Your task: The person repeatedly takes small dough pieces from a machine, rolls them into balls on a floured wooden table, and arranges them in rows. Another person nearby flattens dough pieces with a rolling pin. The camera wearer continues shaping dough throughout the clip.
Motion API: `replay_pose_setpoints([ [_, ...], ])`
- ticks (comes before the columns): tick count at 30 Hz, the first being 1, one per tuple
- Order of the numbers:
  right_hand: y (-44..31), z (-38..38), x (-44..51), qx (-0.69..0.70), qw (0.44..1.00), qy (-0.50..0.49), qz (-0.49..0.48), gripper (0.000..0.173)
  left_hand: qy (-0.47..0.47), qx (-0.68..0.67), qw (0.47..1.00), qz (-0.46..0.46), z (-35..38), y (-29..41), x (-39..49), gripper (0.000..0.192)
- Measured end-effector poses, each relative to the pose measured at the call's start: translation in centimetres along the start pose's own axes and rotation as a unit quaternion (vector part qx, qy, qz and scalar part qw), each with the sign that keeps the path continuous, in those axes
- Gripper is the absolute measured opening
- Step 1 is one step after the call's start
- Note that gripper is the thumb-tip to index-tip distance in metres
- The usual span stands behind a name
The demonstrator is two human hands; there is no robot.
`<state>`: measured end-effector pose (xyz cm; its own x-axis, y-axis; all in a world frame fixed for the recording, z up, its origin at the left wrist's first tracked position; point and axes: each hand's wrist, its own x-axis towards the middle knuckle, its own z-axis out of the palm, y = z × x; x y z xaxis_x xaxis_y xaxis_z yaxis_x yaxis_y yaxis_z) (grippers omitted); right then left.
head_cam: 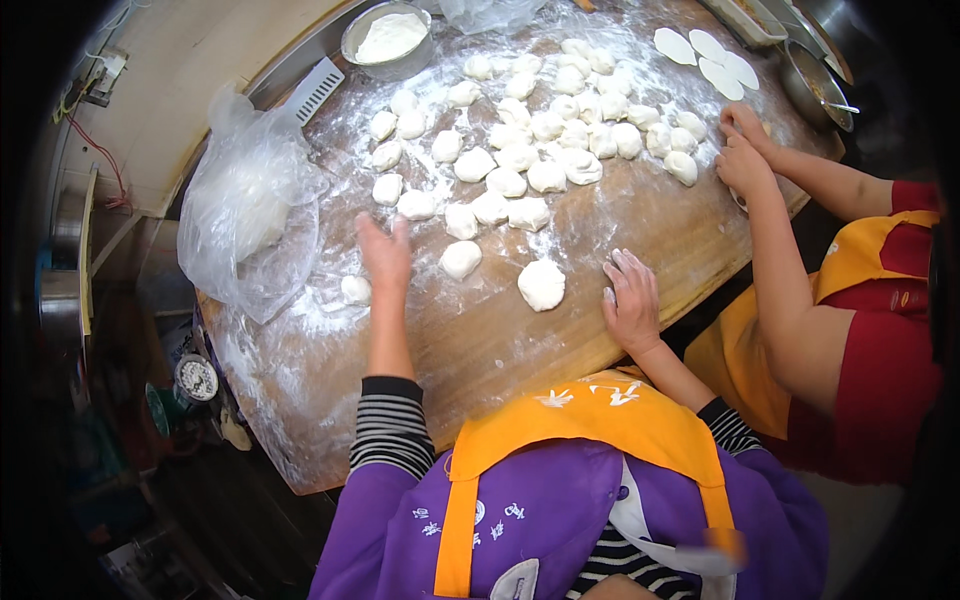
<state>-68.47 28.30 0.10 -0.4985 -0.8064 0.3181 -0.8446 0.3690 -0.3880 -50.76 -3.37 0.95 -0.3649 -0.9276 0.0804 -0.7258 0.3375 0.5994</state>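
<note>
My left hand is over the floured table with its fingers apart and nothing visible in it, just below a dough ball. A lone dough ball lies to the left of my left wrist. My right hand is on or just above the wooden tabletop near its front edge, fingers spread, holding nothing. A larger dough ball sits between my hands, with another dough ball up and to its left. Many more floury dough pieces are spread over the middle and far part of the table.
A clear plastic bag with pale contents stands at left, beside a white slotted plastic piece. Behind is a bowl of flour. At right, a co-worker's hands are near flat dough wrappers and a metal bowl.
</note>
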Motion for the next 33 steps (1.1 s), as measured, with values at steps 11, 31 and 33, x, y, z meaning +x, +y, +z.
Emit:
replay_pose_setpoints([
  [11,-0.2,-0.4,0.6,0.006,1.000,-0.008,0.012,0.042,-0.047,0.147,0.982,-0.107,-4.7,-4.5,-0.5,0.052],
  [31,0.0,-1.0,1.5,0.010,0.999,-0.035,0.040,0.039,-0.155,0.234,0.957,0.078,1.1,1.3,20.6,0.052],
  [33,0.0,-1.0,1.6,0.010,0.999,-0.034,0.037,0.039,-0.035,0.232,0.969,0.080,2.4,2.1,22.8,0.051],
])
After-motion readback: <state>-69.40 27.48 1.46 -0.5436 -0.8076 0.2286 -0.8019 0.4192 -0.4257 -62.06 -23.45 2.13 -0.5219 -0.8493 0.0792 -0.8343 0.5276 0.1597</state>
